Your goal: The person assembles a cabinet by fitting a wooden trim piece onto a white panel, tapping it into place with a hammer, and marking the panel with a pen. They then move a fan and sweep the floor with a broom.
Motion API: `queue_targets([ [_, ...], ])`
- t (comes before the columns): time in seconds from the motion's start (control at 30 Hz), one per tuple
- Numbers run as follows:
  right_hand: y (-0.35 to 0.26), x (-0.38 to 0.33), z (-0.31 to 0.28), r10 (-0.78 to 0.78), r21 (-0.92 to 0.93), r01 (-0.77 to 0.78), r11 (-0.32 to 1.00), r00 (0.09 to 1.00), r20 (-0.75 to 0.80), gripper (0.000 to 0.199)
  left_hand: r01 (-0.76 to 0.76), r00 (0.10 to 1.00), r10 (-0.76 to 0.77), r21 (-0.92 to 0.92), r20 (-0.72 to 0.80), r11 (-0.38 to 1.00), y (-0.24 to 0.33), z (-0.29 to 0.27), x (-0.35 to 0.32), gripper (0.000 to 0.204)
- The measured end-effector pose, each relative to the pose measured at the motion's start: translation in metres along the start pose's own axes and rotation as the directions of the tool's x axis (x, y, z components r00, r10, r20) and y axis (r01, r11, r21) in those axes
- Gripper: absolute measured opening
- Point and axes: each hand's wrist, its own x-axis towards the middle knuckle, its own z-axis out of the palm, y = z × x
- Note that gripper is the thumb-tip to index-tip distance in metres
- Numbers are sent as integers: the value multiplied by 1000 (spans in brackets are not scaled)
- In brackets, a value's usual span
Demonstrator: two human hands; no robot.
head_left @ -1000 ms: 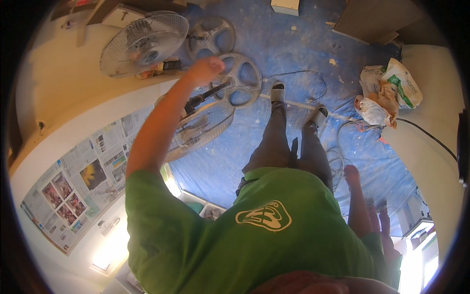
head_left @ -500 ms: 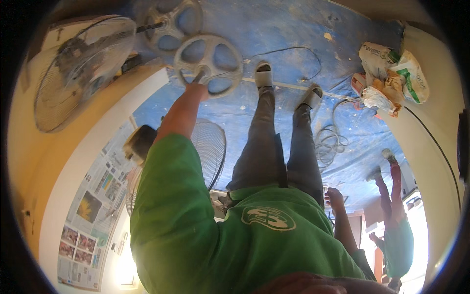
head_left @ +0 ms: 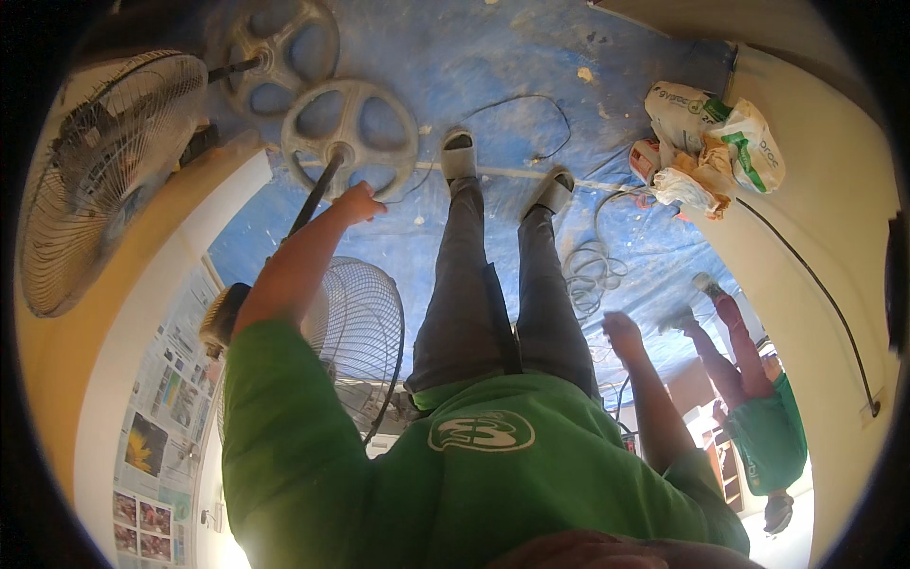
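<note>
- Left hand [head_left: 358,203] reaching fwd, fingers closed round dark fan pole [head_left: 313,201], just below round grey fan base [head_left: 350,125].
- Fan base w/ spoked cut-outs, sitting on blue floor sheet [head_left: 493,66]; pole slanting down from it toward a wire fan grille [head_left: 355,327] near left thigh.
- Second grey fan base [head_left: 282,47] just beyond, upper left, its own pole pointing left toward a big caged fan [head_left: 95,171] lying on the pale bench [head_left: 133,313].
- Right hand [head_left: 623,335] hanging free by right thigh, fingers loosely curled, holding nothing, well apart from pole.
- Feet in grey slip-ons [head_left: 459,152], planted on the sheet either side of a thin white rod [head_left: 588,182] lying across the floor.
- Black cable [head_left: 531,100] looping past the shoes; coil of pale wire [head_left: 592,266] right of right leg.
- Bunch of white-and-green plastic bags [head_left: 706,133] at upper right, against the cream wall.
- Newspaper sheets [head_left: 156,408] spread on bench at lower left.
- Another person [head_left: 758,417] in green top and red trousers standing at right, well apart.
</note>
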Motion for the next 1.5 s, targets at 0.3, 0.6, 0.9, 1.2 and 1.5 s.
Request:
queue_targets([
  [0.3, -279, 164, 106, 38, 602, -430, 673, 832, 553, 97, -409, 894, 434, -193, 109, 892, 31, -52, -163, 15],
  [0.6, -388, 236, 51, -700, 810, -442, -385, 712, 57, 60, -618, 756, 624, 101, -197, 780, -4, -30, -220, 9],
  [0.9, -329, 197, -228, -394, 883, 11, -469, 892, -221, 31, -435, 810, 489, 228, -325, 871, -43, -77, -227, 12],
  [1.2, -285, 103, -305, -484, 973, 104, -205, 854, -193, 16, -132, 881, 140, 49, -452, 990, -46, -116, -361, 21],
  [1.5, -363, -66, -166, -442, 421, 417, 806, 896, -42, 10, 55, 983, -10, 240, -185, 969, -90, -44, -432, 37],
])
